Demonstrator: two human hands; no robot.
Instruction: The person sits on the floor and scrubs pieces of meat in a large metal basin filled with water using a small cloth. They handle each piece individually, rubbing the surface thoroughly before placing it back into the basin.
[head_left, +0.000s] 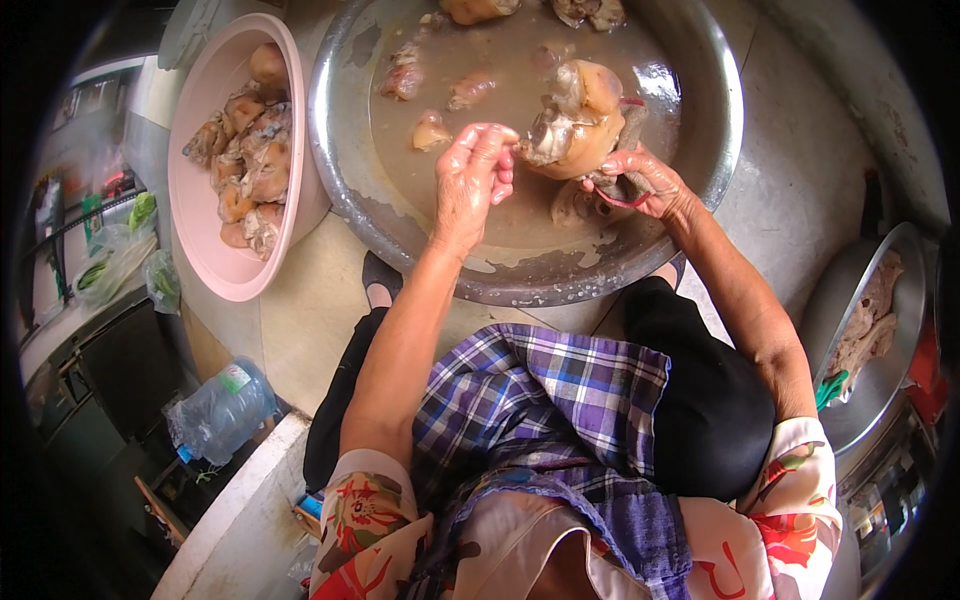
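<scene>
My right hand (637, 180) holds a large piece of skin-on meat with bone (577, 124) above a wide metal basin (341, 161) of murky water. Between that palm and the meat is a grey cloth or scrubbing pad with a red edge (631, 139). At the meat's left end, my left hand (480, 161) has its fingers curled, the fingertips close to or pinching a small bit there; contact is not clear. Several smaller meat pieces (471, 90) lie in the water, and another piece (577, 208) sits partly hidden below my right hand.
Left of the basin stands a pink plastic tub (184, 172) holding several meat pieces (259, 161). At right, a metal bowl (907, 300) contains meat slices and a green item (831, 388). A large clear plastic bottle (232, 412) lies at lower left, near bagged green vegetables (161, 277).
</scene>
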